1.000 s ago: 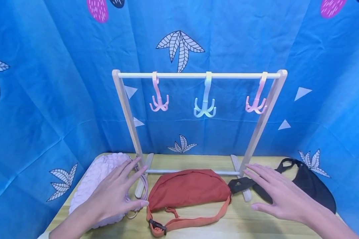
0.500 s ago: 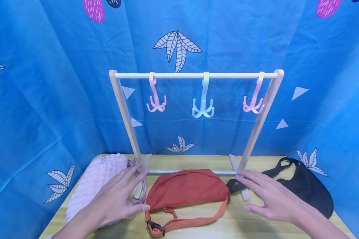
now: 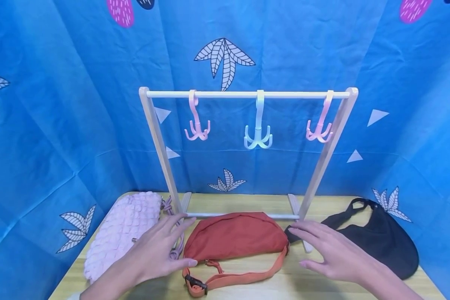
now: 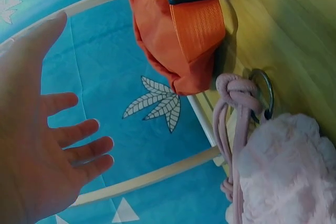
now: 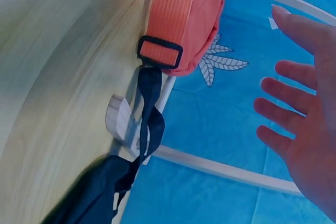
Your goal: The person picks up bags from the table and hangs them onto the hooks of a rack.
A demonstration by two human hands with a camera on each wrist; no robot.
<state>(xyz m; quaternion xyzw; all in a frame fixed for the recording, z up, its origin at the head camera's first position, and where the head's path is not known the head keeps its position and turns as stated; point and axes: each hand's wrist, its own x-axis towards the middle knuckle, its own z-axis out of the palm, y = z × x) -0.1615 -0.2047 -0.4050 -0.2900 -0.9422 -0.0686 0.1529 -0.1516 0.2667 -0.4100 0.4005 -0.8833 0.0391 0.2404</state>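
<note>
A rust-red waist bag [image 3: 236,237] with an orange strap and black buckle lies on the table between both hands. My left hand [image 3: 153,252] hovers at its left end, fingers extended and thumb apart, holding nothing. To that hand's left is a puffy lilac bag [image 3: 125,229] with a knotted cord strap [image 4: 239,98] and metal ring. My right hand [image 3: 333,252] hovers off the waist bag's right end, fingers spread and holding nothing. A black shoulder bag [image 3: 386,241] lies beyond it on the right, its strap [image 5: 149,108] reaching the waist bag's end; the right hand and forearm partly cover it.
Behind the bags stands a wooden rack [image 3: 159,150] with a white top bar [image 3: 225,95]. From it hang a left pink hook [image 3: 198,121], a mint hook [image 3: 258,125] and a right pink hook [image 3: 320,121]. A blue printed curtain [image 3: 225,166] surrounds the wooden table [image 3: 262,273].
Both hands have drifted inward toward the waist bag, the left one rightward and the right one leftward. More of the lilac and black bags shows. The bags stay in place.
</note>
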